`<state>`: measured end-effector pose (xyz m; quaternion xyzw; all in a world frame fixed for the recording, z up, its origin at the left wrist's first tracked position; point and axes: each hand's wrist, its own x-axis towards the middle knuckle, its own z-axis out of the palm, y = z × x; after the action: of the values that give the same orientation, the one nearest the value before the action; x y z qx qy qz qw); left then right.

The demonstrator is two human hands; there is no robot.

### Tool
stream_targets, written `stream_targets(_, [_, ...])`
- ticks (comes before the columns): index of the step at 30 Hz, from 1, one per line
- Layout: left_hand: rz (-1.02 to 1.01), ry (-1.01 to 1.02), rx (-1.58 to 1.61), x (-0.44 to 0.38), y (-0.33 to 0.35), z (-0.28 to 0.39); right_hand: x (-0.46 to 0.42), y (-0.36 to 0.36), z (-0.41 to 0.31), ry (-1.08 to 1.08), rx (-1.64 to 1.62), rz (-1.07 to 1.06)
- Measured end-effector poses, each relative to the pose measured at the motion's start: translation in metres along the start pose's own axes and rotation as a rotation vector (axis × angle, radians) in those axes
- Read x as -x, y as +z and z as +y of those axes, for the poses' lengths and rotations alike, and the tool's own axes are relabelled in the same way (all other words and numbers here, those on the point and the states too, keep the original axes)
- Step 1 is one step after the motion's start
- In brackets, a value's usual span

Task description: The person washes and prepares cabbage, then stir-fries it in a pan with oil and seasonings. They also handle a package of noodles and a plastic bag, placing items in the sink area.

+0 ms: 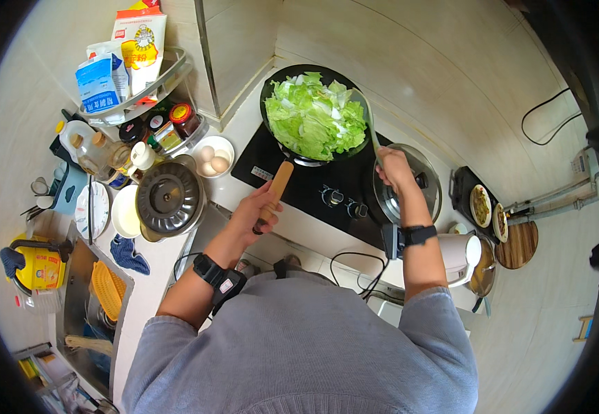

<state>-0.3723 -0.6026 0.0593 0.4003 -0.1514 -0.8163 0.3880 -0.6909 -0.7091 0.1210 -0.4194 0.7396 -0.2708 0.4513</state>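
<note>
A dark frying pan [267, 116] stands on the far burner of the black gas stove [304, 191], heaped with torn green lettuce leaves [315, 116]. My left hand [256, 211] grips the pan's wooden handle [281, 178], which points back towards me. In my right hand [395, 168] is a pale green spatula [371, 116]; its head lies at the pan's right side, partly hidden by the leaves. Under my right forearm sits a second pan with a glass lid [426, 160]. Two control knobs [333, 196] face me on the stove's front.
Left of the stove are a bowl of eggs [214, 157], a lidded pot [170, 196] and several bottles [87, 150]. The sink [79, 274] holds a yellow basket [107, 290]. On the right stand a white kettle [460, 253], plates of food [480, 206] and a round wooden board [519, 246].
</note>
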Motion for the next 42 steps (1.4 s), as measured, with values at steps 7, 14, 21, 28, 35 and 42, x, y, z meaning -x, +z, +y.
stream_targets(7, [-0.025,-0.027,-0.066,0.003,0.007,0.005,-0.029,0.003,-0.010,0.195,-0.430,-0.384])
stream_targets(14, [0.017,-0.022,-0.102,0.005,0.009,0.005,0.038,0.036,0.014,-0.441,0.435,-0.083])
stream_targets(21, [-0.026,-0.023,-0.057,-0.002,-0.002,0.005,0.086,0.054,0.047,-0.679,0.960,0.120])
stream_targets(28, [-0.057,-0.020,-0.042,-0.002,-0.010,0.008,0.133,0.030,0.036,-0.547,0.692,0.090])
stream_targets(35, [-0.068,-0.037,-0.039,-0.001,-0.008,0.011,0.146,0.029,0.029,-0.382,0.379,-0.151])
stream_targets(42, [-0.042,-0.032,-0.074,-0.001,-0.003,0.012,0.096,0.059,0.033,-0.444,0.709,0.043])
